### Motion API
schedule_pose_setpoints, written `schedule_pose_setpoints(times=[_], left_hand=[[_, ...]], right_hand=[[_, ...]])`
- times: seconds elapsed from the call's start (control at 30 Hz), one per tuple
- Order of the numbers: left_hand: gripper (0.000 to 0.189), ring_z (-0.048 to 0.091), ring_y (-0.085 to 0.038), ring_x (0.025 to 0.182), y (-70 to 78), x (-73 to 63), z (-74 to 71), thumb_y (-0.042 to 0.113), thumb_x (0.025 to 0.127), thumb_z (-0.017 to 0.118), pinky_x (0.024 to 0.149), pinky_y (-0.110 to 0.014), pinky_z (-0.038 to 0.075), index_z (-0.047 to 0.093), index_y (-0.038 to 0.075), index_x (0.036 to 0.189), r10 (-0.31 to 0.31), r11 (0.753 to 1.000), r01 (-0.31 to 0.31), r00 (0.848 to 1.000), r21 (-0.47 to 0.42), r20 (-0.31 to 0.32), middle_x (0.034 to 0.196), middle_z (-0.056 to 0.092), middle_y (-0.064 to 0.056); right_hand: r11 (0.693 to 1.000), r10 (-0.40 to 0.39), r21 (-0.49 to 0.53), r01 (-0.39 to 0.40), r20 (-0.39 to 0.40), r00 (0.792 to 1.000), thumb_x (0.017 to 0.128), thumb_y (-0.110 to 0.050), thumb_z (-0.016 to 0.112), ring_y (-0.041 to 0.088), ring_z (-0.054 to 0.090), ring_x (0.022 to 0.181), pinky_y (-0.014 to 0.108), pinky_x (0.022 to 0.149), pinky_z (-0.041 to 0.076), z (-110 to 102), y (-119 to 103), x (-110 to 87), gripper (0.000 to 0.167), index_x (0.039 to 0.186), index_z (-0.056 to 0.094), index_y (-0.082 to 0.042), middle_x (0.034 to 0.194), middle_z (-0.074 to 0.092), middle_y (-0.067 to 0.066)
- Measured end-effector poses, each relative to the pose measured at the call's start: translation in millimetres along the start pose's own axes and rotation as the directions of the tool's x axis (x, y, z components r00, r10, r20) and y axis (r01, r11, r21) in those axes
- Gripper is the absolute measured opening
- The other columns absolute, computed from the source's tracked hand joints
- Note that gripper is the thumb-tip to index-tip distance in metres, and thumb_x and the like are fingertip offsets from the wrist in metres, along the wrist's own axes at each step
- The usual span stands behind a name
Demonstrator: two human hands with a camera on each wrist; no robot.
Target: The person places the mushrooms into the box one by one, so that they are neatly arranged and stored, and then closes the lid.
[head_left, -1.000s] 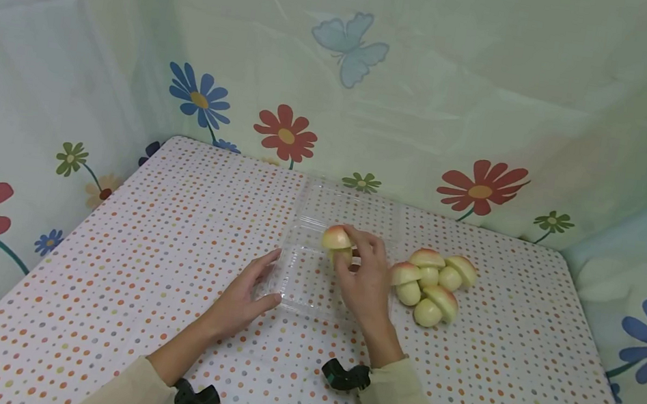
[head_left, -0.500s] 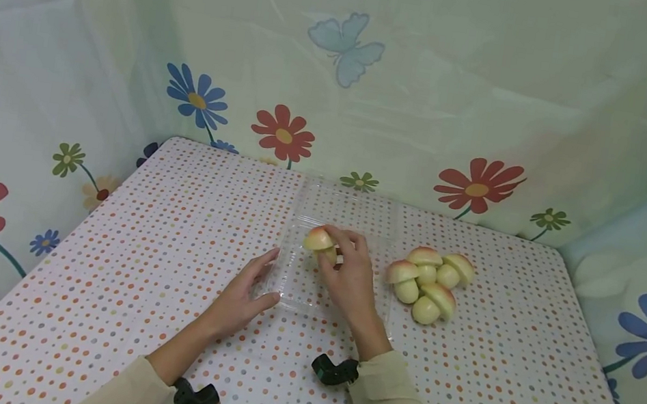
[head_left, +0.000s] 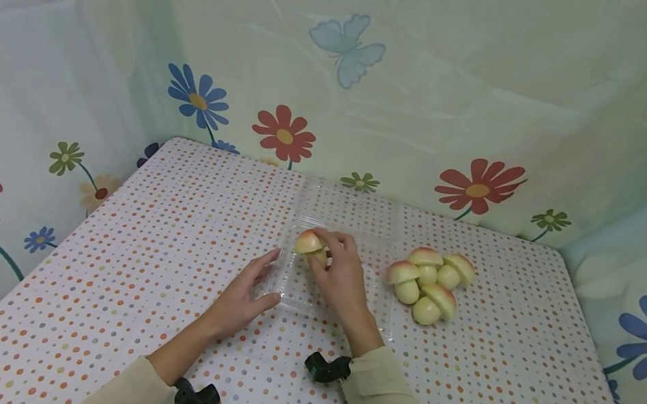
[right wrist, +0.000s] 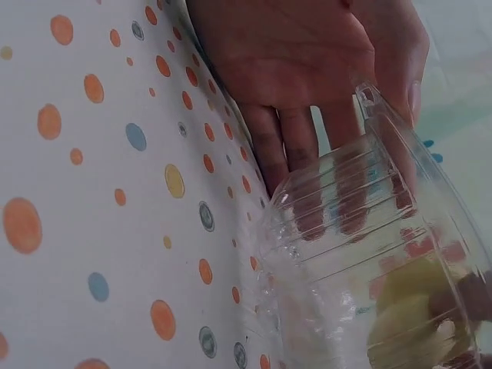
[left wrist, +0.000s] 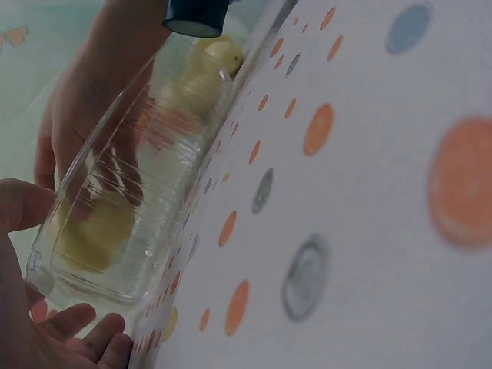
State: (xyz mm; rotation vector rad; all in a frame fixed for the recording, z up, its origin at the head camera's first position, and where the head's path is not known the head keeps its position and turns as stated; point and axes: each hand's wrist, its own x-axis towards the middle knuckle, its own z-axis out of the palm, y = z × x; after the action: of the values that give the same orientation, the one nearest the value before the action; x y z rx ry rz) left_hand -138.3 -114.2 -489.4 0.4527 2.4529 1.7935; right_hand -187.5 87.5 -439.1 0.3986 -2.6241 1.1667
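A mushroom (head_left: 308,243) with a red-yellow cap and pale stem is pinched between the thumb and fingers of my right hand (head_left: 344,284). It is inside the left part of a clear plastic box (head_left: 308,310); whether it touches the bottom I cannot tell. Through the transparent wall, the left wrist view shows the same mushroom (left wrist: 96,234), blurred. My left hand (head_left: 241,295) is at the box's left side, fingers extended along the outer wall and thumb by the near corner. The right wrist view shows those straight fingers (right wrist: 292,138) against the plastic.
Right of the box, several more mushrooms (head_left: 427,279) lie clustered on the dotted tablecloth (head_left: 499,365). The box's hinged lid (head_left: 353,210) lies folded back toward the flowered curtain (head_left: 410,117). Black wrist devices (head_left: 196,398) sit at both cuffs.
My right hand has moved left and slightly nearer with the mushroom, from the middle of the box to its left part. My left hand has stayed at the box's left side.
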Motion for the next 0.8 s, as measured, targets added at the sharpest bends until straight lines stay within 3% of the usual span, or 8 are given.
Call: schedule_pose_setpoints(times=[0.4,0.63,0.8], left_hand=[[0.079,0.034,-0.036,0.154,-1.1,-0.4,-0.6,0.019,0.098,0.065,0.128,-0.054,0.027,0.024,0.021,0.165,0.007,1.000,-0.007,1.000,0.013,-0.002,0.169,0.028,-0.006],[0.079,0.034,-0.037,0.154,-3.1,0.2,-0.3,0.018,0.098,0.064,0.128,-0.054,0.027,0.023,0.017,0.166,0.010,1.000,-0.010,1.000,0.018,-0.003,0.169,0.029,-0.006],[0.079,0.033,-0.036,0.154,-3.2,0.5,-0.6,0.018,0.098,0.064,0.128,-0.053,0.027,0.023,0.018,0.166,0.003,1.000,-0.003,1.000,0.025,0.000,0.169,0.028,-0.006]], right_hand=[[0.999,0.045,-0.029,-0.043,0.073,0.996,0.091,-0.006,0.075,0.027,0.063,0.097,0.039,0.077,0.057,5.2,-4.4,3.1,0.049,0.138,0.066,-0.013,0.128,0.059,0.018],[0.997,0.066,-0.048,-0.061,0.116,0.991,0.090,-0.003,0.074,0.036,0.065,0.112,0.050,0.094,0.058,9.5,-5.5,5.1,0.052,0.140,0.064,-0.013,0.134,0.057,0.020],[0.993,0.099,-0.077,-0.088,0.146,0.984,0.090,0.000,0.073,0.038,0.065,0.114,0.050,0.090,0.060,11.4,-6.0,6.1,0.058,0.144,0.061,-0.016,0.139,0.054,0.019]])
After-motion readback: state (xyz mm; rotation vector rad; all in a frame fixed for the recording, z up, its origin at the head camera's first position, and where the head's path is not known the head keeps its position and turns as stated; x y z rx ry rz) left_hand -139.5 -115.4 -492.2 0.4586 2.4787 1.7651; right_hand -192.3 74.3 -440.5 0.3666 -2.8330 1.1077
